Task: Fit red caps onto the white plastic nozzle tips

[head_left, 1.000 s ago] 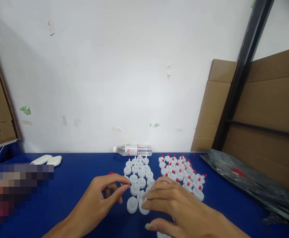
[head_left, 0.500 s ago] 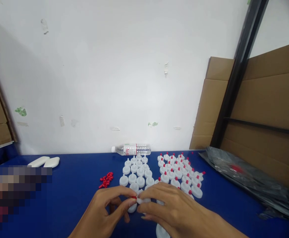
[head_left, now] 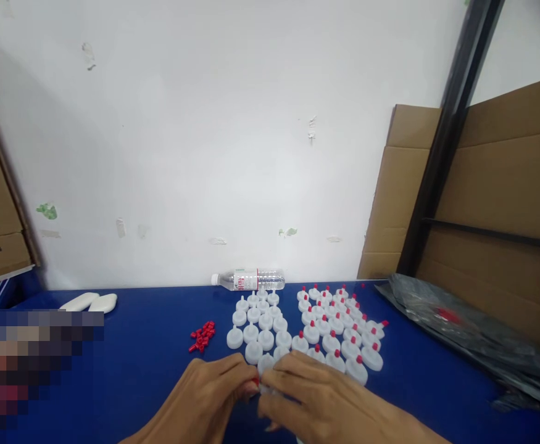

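My left hand point(head_left: 214, 388) pinches a small red cap point(head_left: 255, 382) between thumb and forefinger. Right against it, my right hand point(head_left: 318, 394) is curled round a white nozzle lid, mostly hidden by the fingers. The red cap meets the lid's nozzle, though the exact fit is covered. Beyond my hands stand rows of white nozzle lids point(head_left: 253, 333) with bare tips. To their right, a group of similar lids with red caps on their tips point(head_left: 331, 343) spreads out. Left of the rows lies a loose pile of red caps point(head_left: 203, 335).
A clear plastic bottle point(head_left: 246, 280) lies against the wall at the back of the blue table point(head_left: 149, 345). Two white rounded objects point(head_left: 103, 303) sit at the left. Grey plastic sheeting point(head_left: 445, 327) covers the right side, near cardboard point(head_left: 385, 203) and a dark post point(head_left: 440, 142).
Both hands have come slightly lower and stay pressed together; the left fingers have turned and closed more tightly round the red cap. The whole view has shifted a little.
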Tool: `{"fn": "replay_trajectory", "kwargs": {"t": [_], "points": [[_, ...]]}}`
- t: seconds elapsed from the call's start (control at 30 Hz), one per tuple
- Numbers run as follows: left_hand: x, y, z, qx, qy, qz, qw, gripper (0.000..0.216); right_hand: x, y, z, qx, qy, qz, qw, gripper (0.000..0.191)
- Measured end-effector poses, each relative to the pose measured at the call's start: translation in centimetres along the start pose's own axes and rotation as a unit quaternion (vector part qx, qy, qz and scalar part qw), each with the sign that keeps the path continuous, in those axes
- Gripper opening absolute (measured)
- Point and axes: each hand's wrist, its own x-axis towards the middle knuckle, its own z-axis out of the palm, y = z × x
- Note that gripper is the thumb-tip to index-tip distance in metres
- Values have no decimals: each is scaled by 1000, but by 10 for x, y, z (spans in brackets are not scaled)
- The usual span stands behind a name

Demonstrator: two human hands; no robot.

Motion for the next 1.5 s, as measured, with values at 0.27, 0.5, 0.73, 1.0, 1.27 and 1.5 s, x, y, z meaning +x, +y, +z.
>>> {"fn": "replay_trajectory", "kwargs": {"t": [0.27, 0.5, 0.73, 1.0, 1.27, 1.5], "points": [[3, -2, -14, -41, -2, -70, 997, 26, 5, 5, -14, 28, 8, 35, 999, 15], [1, -40, -43, 163, 54, -194, 966, 26, -13, 45, -15, 21, 19, 225, 974, 28], [-1, -55, -45, 203, 3, -240, 949, 33, -28, 69, -2, 15, -58, 264, 963, 42], [-1, -59, -50, 194, -87, -277, 937, 31, -30, 71, -3, 32, -87, 265, 960, 43], [-5, -56, -54, 188, -153, -320, 916, 19, -12, 46, -24, 133, -57, 205, 968, 33], [-5, -62, -48, 185, -169, -308, 918, 15, 3, 14, -33, 202, -186, 183, 944, 38]]}}
